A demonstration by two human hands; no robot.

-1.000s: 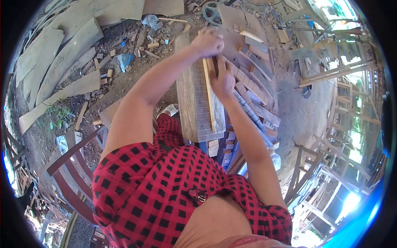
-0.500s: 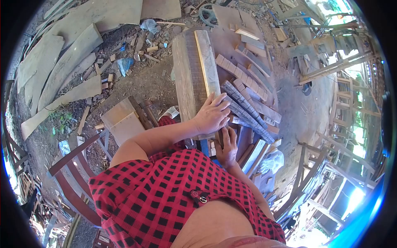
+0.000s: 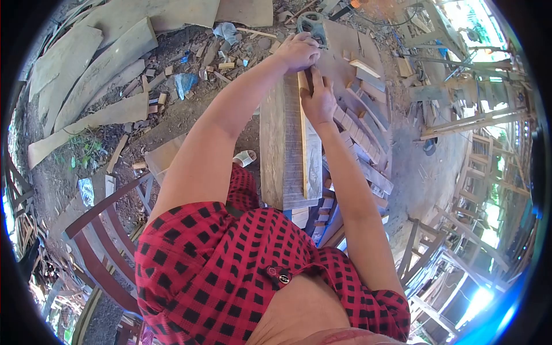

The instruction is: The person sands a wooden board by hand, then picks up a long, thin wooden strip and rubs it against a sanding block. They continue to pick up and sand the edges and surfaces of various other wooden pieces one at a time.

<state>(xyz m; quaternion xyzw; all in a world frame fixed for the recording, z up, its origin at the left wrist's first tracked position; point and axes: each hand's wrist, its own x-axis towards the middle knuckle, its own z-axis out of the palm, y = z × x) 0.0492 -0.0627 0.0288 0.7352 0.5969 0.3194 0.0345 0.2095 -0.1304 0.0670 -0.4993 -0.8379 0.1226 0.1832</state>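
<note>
My left hand point(image 3: 299, 53) is closed at the far end of a pale wooden strip point(image 3: 311, 164), fingers curled over the front of a narrow dark brown tool point(image 3: 309, 80). Just behind it, my right hand point(image 3: 319, 102) grips the rear of the same tool, thumb on its left side. Most of the tool is hidden by the hands, so its exact kind cannot be made out. The strip lies lengthwise on a thick, weathered wooden beam point(image 3: 271, 149) and runs away from my body.
Several cut wood pieces point(image 3: 356, 129) lie to the right of the beam. A red-brown chair point(image 3: 95, 247) stands at the left. Large boards point(image 3: 109, 75) and a blue plastic scrap point(image 3: 184, 84) lie on the littered ground. A wheel point(image 3: 311, 26) sits beyond the hands.
Both hands have moved forward together, from the near end of the strip to its far end, and the arms are now stretched out. The view has shifted slightly.
</note>
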